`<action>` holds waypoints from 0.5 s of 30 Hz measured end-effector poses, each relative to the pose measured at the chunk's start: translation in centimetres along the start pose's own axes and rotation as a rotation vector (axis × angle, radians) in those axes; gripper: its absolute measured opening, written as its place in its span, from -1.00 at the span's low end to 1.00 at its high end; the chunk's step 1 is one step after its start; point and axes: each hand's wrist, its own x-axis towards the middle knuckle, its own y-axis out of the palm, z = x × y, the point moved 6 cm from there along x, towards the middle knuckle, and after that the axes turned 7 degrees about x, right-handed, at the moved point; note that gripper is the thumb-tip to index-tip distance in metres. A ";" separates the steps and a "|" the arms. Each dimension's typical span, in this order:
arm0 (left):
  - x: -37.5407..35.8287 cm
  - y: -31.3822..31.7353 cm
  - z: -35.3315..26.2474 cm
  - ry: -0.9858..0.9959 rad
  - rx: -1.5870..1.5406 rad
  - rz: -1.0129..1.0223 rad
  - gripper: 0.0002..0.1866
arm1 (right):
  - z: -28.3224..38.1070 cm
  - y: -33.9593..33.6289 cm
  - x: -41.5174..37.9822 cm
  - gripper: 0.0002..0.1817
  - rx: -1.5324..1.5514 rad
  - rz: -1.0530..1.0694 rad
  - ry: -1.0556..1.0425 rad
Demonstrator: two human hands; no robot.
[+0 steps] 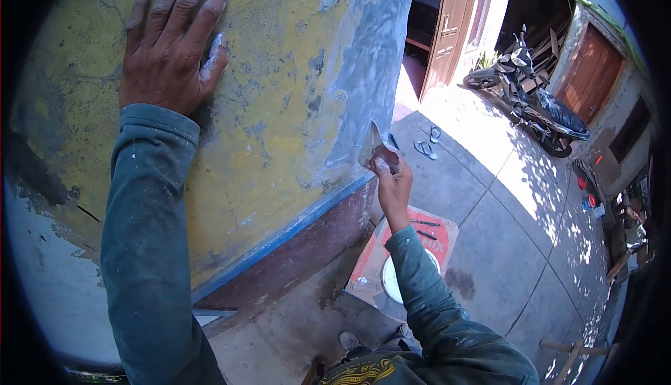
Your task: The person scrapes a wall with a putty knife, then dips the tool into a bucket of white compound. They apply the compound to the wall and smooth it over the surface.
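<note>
My left hand [171, 53] lies flat against the yellow wall [258, 98], fingers spread, with white residue on the thumb and fingertips. At the wall's lower right corner, my right hand [395, 186] pinches a thin, flat brown-and-grey sheet [383, 156] with a pointed upper corner; its exact kind I cannot tell. The sheet overlaps the edge of a smooth grey-white coated strip [370, 56] that runs down the wall's right side. Below my right forearm, a round tub of white material [390, 280] sits on a flattened red-and-brown cardboard box [363, 263].
Two dark slim tools [425, 223] lie on the cardboard. Sandals [425, 149] rest on the concrete floor [489, 245]. A motorcycle [528, 98] is parked beyond, near an open brown door [447, 28]. Blue trim [279, 235] borders the wall's lower edge.
</note>
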 end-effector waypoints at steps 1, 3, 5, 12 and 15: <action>0.0 -0.1 0.0 0.004 0.006 -0.011 -0.32 | -0.2 -0.5 1.3 -0.69 -0.004 -0.006 0.004; 0.1 -0.2 0.0 0.006 0.009 -0.025 -0.32 | -0.7 -2.0 3.4 -0.67 -0.103 -0.106 0.006; 0.1 0.0 0.0 0.000 0.025 -0.033 -0.32 | -4.0 -3.0 3.9 -0.66 -0.111 -0.154 0.078; 0.2 -0.5 -0.3 0.013 0.038 -0.040 -0.35 | -2.9 1.3 0.6 -0.62 -0.214 -0.213 -0.050; 0.6 -1.6 -1.2 0.022 0.146 -0.016 -0.41 | -1.5 4.9 -4.9 -0.57 -0.288 0.003 -0.054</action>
